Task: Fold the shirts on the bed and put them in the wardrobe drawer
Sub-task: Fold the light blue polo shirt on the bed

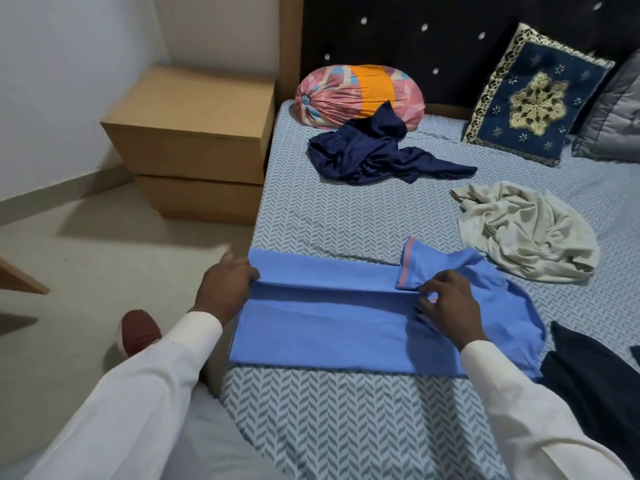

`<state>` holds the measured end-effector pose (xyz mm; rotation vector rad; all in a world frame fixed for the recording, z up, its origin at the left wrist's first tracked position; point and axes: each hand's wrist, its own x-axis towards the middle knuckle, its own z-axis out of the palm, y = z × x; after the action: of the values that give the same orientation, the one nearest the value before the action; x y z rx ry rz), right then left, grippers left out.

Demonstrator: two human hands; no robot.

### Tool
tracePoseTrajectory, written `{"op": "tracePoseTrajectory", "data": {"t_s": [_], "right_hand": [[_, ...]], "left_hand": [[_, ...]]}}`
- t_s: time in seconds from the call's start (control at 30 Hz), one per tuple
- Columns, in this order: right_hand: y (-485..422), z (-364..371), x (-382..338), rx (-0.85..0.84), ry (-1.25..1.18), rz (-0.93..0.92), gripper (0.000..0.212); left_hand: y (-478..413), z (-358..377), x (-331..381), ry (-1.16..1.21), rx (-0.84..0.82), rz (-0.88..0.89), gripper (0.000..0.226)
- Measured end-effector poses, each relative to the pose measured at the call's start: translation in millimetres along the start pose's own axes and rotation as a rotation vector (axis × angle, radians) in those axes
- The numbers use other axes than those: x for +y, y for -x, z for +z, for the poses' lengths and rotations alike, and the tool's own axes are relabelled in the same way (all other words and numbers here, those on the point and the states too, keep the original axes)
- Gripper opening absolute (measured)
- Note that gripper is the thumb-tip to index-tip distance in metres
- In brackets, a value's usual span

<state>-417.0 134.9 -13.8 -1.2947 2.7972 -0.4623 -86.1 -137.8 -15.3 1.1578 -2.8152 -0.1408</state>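
Observation:
A light blue shirt (329, 323) lies flat across the near edge of the bed (346, 216), its long side folded over and one sleeve with an orange-striped cuff laid on top. My left hand (225, 282) pinches the folded edge at the shirt's left end. My right hand (446, 303) pinches the fold near the sleeve and collar end. Farther back, a crumpled navy shirt (377, 154) lies near the headboard. A crumpled cream shirt (526, 230) sits to the right.
A brown bedside cabinet (194, 140) stands left of the bed. A round pink and orange bolster (360, 95), a blue embroidered cushion (533, 98) and a grey pillow (616, 116) lean at the headboard. Dark cloth (595, 382) lies at the right near edge. My foot (138, 330) is on the floor.

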Motion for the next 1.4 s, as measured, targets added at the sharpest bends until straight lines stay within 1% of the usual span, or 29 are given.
{"op": "tracePoseTrajectory", "data": {"t_s": [0.07, 0.1, 0.17, 0.2, 0.23, 0.3, 0.33, 0.37, 0.4, 0.47, 0.5, 0.57, 0.63, 0.7, 0.77, 0.83, 0.9, 0.93, 0.97, 1.03, 1.07, 1.1, 1.13, 1.17, 1.2, 1.27, 1.3, 1.33, 1.4], "right_hand": [[3.8, 2.8, -0.6, -0.021, 0.005, 0.049, 0.005], [4.5, 4.0, -1.7, -0.037, 0.023, 0.049, 0.006], [4.0, 6.3, -4.5, -0.051, 0.048, 0.021, 0.021], [3.1, 7.6, -9.3, -0.020, 0.041, 0.015, 0.025], [1.3, 8.6, -15.8, 0.035, 0.019, 0.009, 0.025], [-5.0, 15.0, -33.9, 0.120, -0.023, -0.036, 0.027], [-9.9, 19.8, -43.9, 0.114, -0.010, -0.060, 0.032], [-16.7, 25.6, -52.0, 0.069, 0.037, -0.068, 0.041], [-25.1, 30.2, -57.7, -0.001, 0.106, -0.050, 0.048], [-41.7, 36.0, -65.7, -0.147, 0.252, 0.048, 0.058], [-49.4, 36.0, -66.9, -0.186, 0.277, 0.118, 0.063], [-65.1, 31.8, -61.9, -0.232, 0.243, 0.283, 0.073], [-78.4, 23.8, -47.4, -0.232, 0.185, 0.387, 0.076], [-81.7, 5.3, -31.7, -0.157, 0.049, 0.475, 0.075], [-68.9, -14.2, -11.9, 0.010, -0.188, 0.648, 0.070], [-45.0, -27.8, 16.4, 0.229, -0.529, 0.829, 0.061], [-16.7, -26.6, 39.0, 0.421, -0.893, 0.963, 0.058], [-2.7, -23.2, 45.7, 0.511, -1.050, 0.992, 0.052], [11.1, -20.1, 51.0, 0.579, -1.154, 1.002, 0.044], [34.1, -18.8, 54.7, 0.687, -1.231, 1.005, 0.037], [42.8, -18.5, 56.0, 0.723, -1.187, 1.038, 0.040], [48.2, -19.3, 59.5, 0.742, -1.064, 1.069, 0.047], [50.0, -22.3, 62.9, 0.747, -0.909, 1.061, 0.055], [47.7, -26.0, 65.9, 0.733, -0.782, 1.021, 0.060], [41.3, -30.8, 66.8, 0.719, -0.688, 0.957, 0.060], [18.9, -38.6, 67.1, 0.640, -0.559, 0.795, 0.054], [3.9, -39.1, 69.7, 0.552, -0.488, 0.711, 0.053], [-11.0, -41.1, 70.8, 0.416, -0.420, 0.639, 0.054], [-38.5, -40.5, 76.2, 0.072, -0.291, 0.535, 0.057]], "left_hand": [[7.3, -0.9, 5.6, -0.066, -0.022, 0.003, 0.025], [10.2, -1.9, 8.9, -0.102, -0.039, 0.003, 0.021], [13.8, -1.2, 17.4, -0.171, -0.056, -0.023, 0.018], [15.7, 4.2, 22.0, -0.163, -0.046, -0.033, 0.023], [16.8, 9.1, 29.5, -0.105, -0.039, -0.026, 0.034], [22.1, 21.8, 53.2, 0.069, -0.078, 0.053, 0.056], [25.3, 27.7, 69.1, 0.146, -0.159, 0.094, 0.061], [27.6, 33.8, 85.2, 0.201, -0.261, 0.112, 0.067], [28.8, 38.3, 100.4, 0.228, -0.339, 0.119, 0.078], [31.7, 46.8, 120.3, 0.196, -0.421, 0.123, 0.106], [32.0, 51.3, 124.6, 0.164, -0.445, 0.118, 0.114], [33.3, 55.8, 126.5, 0.109, -0.464, 0.106, 0.118], [34.2, 55.3, 127.1, 0.092, -0.484, 0.109, 0.115], [33.8, 54.0, 128.0, 0.090, -0.495, 0.109, 0.115], [33.4, 53.7, 127.7, 0.085, -0.495, 0.111, 0.117], [34.0, 53.5, 130.2, 0.087, -0.496, 0.111, 0.119], [34.3, 52.8, 129.9, 0.088, -0.503, 0.103, 0.118], [34.0, 52.1, 129.8, 0.084, -0.511, 0.101, 0.117], [33.8, 51.0, 130.1, 0.078, -0.520, 0.100, 0.115], [34.2, 47.9, 130.9, 0.063, -0.531, 0.093, 0.110], [34.1, 46.8, 131.0, 0.049, -0.531, 0.089, 0.106], [34.2, 45.4, 131.1, 0.030, -0.531, 0.085, 0.099], [33.7, 43.9, 132.0, 0.012, -0.530, 0.081, 0.094], [32.5, 42.0, 133.0, -0.001, -0.531, 0.078, 0.090], [31.2, 39.6, 133.6, -0.009, -0.532, 0.076, 0.089], [28.0, 35.4, 135.1, -0.023, -0.539, 0.075, 0.090], [26.6, 34.4, 135.8, -0.026, -0.546, 0.072, 0.090], [25.4, 33.5, 136.7, -0.030, -0.553, 0.067, 0.091], [23.3, 32.3, 138.4, -0.040, -0.566, 0.055, 0.091]]}}
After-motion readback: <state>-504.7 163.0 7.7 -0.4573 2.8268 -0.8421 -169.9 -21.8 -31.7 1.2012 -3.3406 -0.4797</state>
